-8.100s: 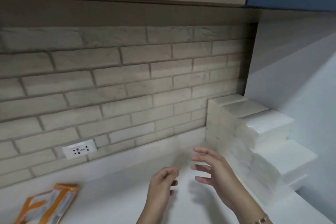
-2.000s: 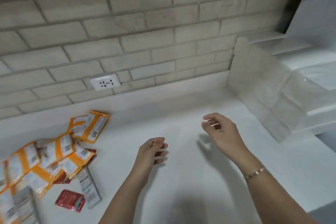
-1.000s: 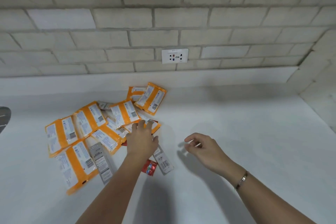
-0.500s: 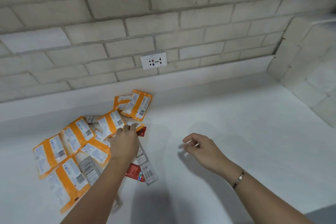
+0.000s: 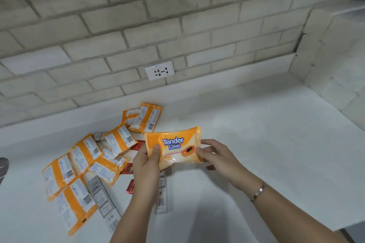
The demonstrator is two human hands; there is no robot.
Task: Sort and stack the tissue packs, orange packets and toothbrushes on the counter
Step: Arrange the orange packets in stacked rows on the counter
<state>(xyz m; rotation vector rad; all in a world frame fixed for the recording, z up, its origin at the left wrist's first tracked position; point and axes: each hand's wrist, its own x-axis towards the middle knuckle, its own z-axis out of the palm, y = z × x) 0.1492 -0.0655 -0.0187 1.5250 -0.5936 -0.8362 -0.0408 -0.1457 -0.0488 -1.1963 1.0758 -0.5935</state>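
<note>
Both hands pinch one glossy orange plastic packet (image 5: 174,149) printed "Tender Love": the left hand (image 5: 147,165) grips its left edge with the thumb on top, the right hand (image 5: 218,157) its right edge, lifted clear of the white counter (image 5: 256,134), label up, probably to square it before starting a stack. To the left about eight more loose orange packets (image 5: 79,165) lie overlapping, label down, over at least two grey carded toothbrushes (image 5: 102,199) and some small red packs (image 5: 130,186). White tissue packs (image 5: 335,61) sit stacked in the right corner.

Brick wall (image 5: 122,16); white socket (image 5: 159,70)
</note>
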